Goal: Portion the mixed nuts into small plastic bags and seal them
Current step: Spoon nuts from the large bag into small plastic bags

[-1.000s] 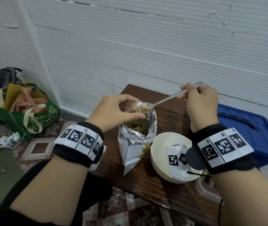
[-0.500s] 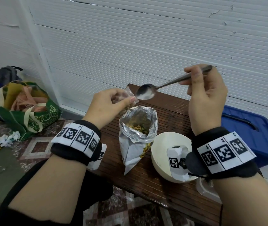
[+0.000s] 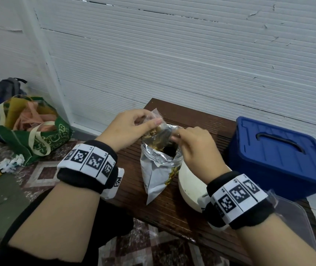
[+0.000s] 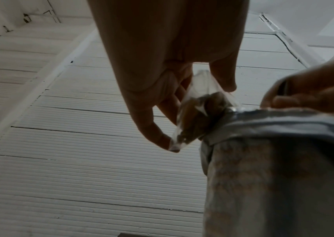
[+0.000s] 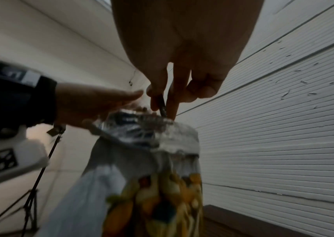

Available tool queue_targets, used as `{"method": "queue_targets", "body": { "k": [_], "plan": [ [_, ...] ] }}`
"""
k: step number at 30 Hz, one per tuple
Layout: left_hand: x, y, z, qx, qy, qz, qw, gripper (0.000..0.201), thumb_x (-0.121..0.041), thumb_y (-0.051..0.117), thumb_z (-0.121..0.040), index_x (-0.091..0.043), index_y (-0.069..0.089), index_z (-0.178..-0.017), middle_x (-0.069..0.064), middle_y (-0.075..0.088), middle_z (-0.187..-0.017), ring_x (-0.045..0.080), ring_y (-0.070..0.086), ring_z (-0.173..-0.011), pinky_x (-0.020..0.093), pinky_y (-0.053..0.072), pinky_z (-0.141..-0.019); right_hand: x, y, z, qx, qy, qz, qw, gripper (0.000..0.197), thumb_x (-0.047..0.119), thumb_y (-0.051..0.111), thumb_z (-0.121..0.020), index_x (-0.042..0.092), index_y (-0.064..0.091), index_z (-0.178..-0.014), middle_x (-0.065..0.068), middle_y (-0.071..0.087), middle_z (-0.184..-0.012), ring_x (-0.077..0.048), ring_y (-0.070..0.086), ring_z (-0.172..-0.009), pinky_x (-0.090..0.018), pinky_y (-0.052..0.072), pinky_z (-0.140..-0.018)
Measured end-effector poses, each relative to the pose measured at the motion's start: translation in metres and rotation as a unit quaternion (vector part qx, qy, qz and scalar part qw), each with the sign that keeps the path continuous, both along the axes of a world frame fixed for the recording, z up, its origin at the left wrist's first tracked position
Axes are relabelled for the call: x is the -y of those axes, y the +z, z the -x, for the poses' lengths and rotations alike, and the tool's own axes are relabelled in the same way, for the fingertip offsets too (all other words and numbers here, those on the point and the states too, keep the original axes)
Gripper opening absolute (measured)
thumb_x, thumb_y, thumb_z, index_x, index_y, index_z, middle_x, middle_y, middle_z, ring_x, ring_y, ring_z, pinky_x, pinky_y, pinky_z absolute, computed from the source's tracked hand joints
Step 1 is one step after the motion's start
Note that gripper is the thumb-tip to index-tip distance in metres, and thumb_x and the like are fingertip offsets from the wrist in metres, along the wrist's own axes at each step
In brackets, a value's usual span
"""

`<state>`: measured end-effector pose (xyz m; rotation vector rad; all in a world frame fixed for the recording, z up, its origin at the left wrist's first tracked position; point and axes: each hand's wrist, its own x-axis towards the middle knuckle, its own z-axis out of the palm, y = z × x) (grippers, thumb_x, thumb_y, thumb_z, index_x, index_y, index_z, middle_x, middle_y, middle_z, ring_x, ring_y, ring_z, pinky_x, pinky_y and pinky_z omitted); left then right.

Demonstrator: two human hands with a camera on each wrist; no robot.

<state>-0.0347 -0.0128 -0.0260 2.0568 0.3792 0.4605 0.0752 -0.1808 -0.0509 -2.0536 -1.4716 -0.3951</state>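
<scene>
Your left hand point(image 3: 126, 129) pinches small plastic bag point(image 3: 153, 127), mid-frame in head view, mouth tipped right, touching rim of foil nut pouch point(image 3: 159, 166). Your right hand point(image 3: 193, 148) grips spoon point(image 5: 162, 105), handle near upright, bowl sunk inside pouch, hidden. Bag lies just left of the spoon hand. Half second ago spoon was raised empty above pouch; now plunged for next scoop.

Looks like I'm in somebody's home, probably a spare corner: low dark wooden slatted table point(image 3: 191, 120) against a cracked white ribbed wall point(image 3: 172, 54), patterned tile floor point(image 3: 43, 171), stuffed green shopping tote point(image 3: 43, 143), blue plastic storage box point(image 3: 280, 150).
</scene>
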Motion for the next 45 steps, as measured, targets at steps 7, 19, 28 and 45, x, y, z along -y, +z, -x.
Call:
{"method": "queue_targets", "body": {
  "k": [7,19,28,45],
  "plan": [
    [0.001,0.002,0.000,-0.011,0.002,-0.003,1.000,0.042,-0.055,0.057,-0.078,-0.024,0.070,-0.103,-0.006,0.073,-0.093,0.008,0.068,-0.088,0.031,0.054,-0.084,0.003,0.002,-0.002,-0.149,-0.050,-0.064,0.985,0.021,0.018,0.050,-0.097,0.008,0.064,-0.086,-0.002,0.064,-0.076,-0.018,0.057,-0.073,-0.032,0.042,-0.067],
    [0.003,0.003,0.001,-0.015,-0.002,-0.004,1.000,0.037,-0.055,0.058,-0.079,-0.027,0.071,-0.098,-0.003,0.074,-0.094,0.013,0.068,-0.090,0.040,0.054,-0.089,0.003,0.007,-0.006,-0.326,-0.160,-0.151,0.919,0.026,0.016,0.047,-0.099,0.016,0.062,-0.077,0.003,0.062,-0.063,-0.007,0.058,-0.069,-0.005,0.037,-0.062],
    [-0.001,0.003,0.004,0.014,0.028,-0.009,0.999,0.051,-0.071,0.061,-0.067,-0.029,0.071,-0.093,0.001,0.072,-0.095,0.023,0.066,-0.093,0.049,0.053,-0.089,0.004,0.007,-0.014,-0.406,-0.219,-0.208,0.862,0.024,0.020,0.045,-0.100,0.016,0.062,-0.083,0.001,0.064,-0.062,0.004,0.056,-0.063,-0.005,0.035,-0.058],
    [0.007,0.001,0.000,-0.013,0.029,-0.020,0.999,0.038,-0.037,0.084,-0.065,-0.031,0.068,-0.099,-0.017,0.069,-0.085,-0.015,0.060,-0.079,-0.001,0.042,-0.066,0.012,0.054,-0.047,-0.391,-0.259,-0.264,0.843,0.032,0.021,0.043,-0.100,0.005,0.069,-0.089,0.026,0.057,-0.045,0.004,0.053,-0.067,-0.017,0.040,-0.069]
  ]
}}
